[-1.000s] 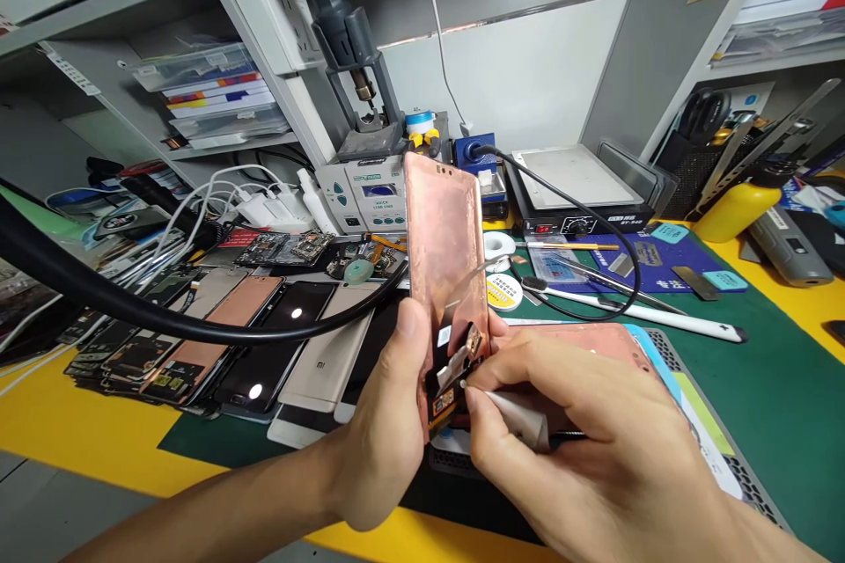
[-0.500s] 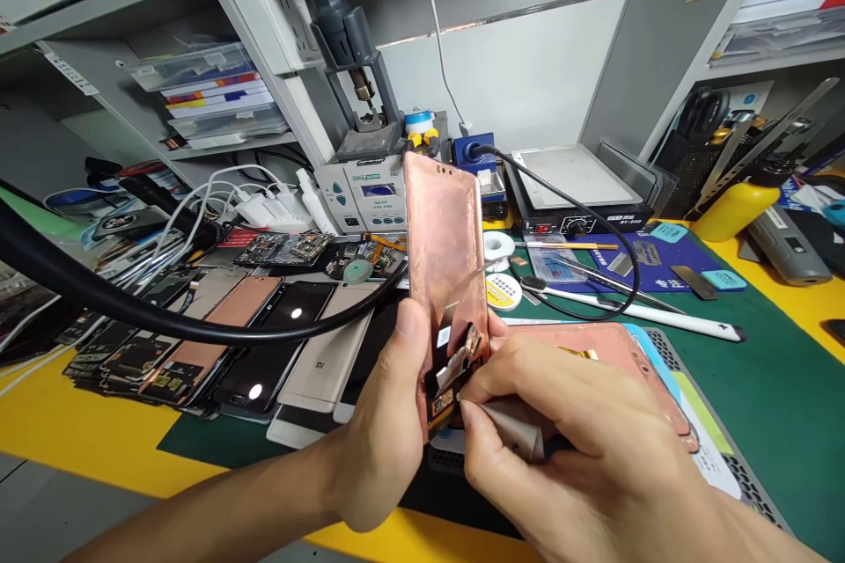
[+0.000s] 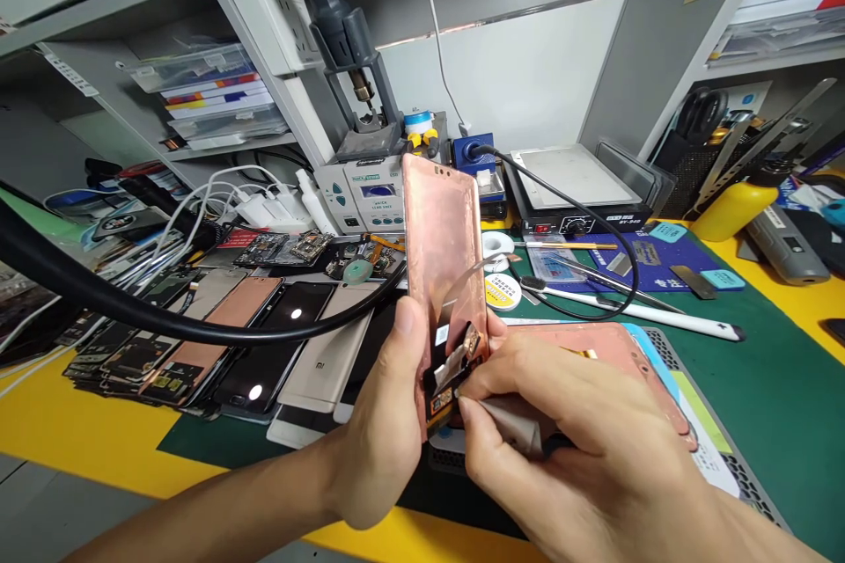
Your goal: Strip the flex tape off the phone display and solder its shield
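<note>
My left hand (image 3: 386, 422) is closed around the edge of an upright phone screen (image 3: 441, 220), its copper-coloured back facing me. Black and silver flex parts (image 3: 455, 362) lie on the screen's lower end. My right hand (image 3: 568, 440) is closed at the screen's lower right edge, thumb and forefinger pinched together. Under those fingers shows a grey-brown flat piece (image 3: 511, 424), whose kind I cannot make out. Across the copper back runs a thin shiny strip (image 3: 466, 277), which reaches past the right edge. Behind my right hand lies another copper-backed screen (image 3: 607, 336).
Several phones and panels, including a gold phone (image 3: 323, 352), lie at left. A thick black cable (image 3: 264, 334) arches across in front of them. Behind stand a soldering station (image 3: 370, 193) and a heating plate (image 3: 574, 180). A white brush (image 3: 687, 323) lies right on the green mat (image 3: 772, 387).
The thin shiny strip sits slightly higher and shows more of its length. The screen has tilted a little; both hands stay almost where they were.
</note>
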A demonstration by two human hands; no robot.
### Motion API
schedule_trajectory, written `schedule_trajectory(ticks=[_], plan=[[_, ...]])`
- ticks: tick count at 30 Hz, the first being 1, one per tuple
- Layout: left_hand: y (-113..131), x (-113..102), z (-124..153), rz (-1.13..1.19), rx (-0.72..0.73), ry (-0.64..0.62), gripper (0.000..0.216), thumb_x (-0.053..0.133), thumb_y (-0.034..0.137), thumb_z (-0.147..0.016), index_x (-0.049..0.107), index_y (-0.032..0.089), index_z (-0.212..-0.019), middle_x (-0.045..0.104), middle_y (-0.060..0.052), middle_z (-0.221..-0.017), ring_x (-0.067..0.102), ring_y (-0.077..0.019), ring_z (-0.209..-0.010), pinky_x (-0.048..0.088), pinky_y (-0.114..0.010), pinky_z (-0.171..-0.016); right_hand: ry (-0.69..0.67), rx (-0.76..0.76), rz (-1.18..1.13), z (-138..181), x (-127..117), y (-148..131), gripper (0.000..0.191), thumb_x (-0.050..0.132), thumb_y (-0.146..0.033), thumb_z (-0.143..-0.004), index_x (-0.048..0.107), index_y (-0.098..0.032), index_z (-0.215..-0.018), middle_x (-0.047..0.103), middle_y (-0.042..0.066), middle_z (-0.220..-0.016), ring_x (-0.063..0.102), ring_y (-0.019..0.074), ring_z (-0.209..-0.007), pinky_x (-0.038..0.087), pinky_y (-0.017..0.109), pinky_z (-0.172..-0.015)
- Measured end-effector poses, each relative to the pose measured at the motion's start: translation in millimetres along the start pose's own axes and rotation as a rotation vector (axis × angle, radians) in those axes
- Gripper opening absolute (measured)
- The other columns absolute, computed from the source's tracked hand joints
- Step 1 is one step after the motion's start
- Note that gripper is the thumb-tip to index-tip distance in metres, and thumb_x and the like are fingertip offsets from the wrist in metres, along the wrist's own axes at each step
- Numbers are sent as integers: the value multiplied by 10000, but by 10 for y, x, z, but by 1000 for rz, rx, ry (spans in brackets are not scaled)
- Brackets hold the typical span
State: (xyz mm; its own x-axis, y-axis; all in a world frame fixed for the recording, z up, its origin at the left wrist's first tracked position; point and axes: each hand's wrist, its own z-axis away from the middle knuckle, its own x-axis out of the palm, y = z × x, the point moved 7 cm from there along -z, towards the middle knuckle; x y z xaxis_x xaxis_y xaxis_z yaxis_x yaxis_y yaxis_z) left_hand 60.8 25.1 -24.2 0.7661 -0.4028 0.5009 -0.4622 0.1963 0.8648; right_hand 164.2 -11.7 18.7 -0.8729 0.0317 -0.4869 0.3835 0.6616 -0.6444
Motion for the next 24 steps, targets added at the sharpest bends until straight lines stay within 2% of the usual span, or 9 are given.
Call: schedule_trajectory(ticks=[5,10,17,21,24], plan=[[2,-24,9,3,15,14,570,482,683,-980,804,228,-1101,817,-38,-1168,543,-331,-1440,387,-440,-1240,70,-3,37,9,-54,8,192,563,-52,-907,682,-204,-905,607,-5,-691,569,137,-610,504,256,-595],[-27,-13,16,0,-5,-6,677,390,719,-992,769,203,-1212,768,-75,-1295,492,-333,-1478,361,-439,-1254,0,-18,7,-8,0,13,199,563,-26,-899,670,-188,-858,569,-7,-703,500,125,-604,432,263,-554],[22,4,-14,-17,11,11,594,479,701,-970,804,221,-1097,816,-57,-1160,550,-343,-1432,403,-454,-1229,56,-24,14,8,-31,11,192,570,-32,-896,681,-188,-890,569,-12,-694,520,131,-603,438,272,-574],[7,17,-13,-15,5,-4,639,422,696,-995,773,197,-1185,786,-74,-1249,513,-327,-1463,350,-434,-1257,5,-10,8,6,11,15,170,587,-44,-894,660,-189,-845,585,0,-719,523,130,-622,434,270,-571],[-27,6,-6,-19,0,-28,692,386,709,-998,741,172,-1251,784,-97,-1244,520,-339,-1454,346,-457,-1256,27,-9,-10,6,-8,19,188,579,-30,-887,672,-190,-859,590,-7,-706,512,123,-603,428,266,-567]])
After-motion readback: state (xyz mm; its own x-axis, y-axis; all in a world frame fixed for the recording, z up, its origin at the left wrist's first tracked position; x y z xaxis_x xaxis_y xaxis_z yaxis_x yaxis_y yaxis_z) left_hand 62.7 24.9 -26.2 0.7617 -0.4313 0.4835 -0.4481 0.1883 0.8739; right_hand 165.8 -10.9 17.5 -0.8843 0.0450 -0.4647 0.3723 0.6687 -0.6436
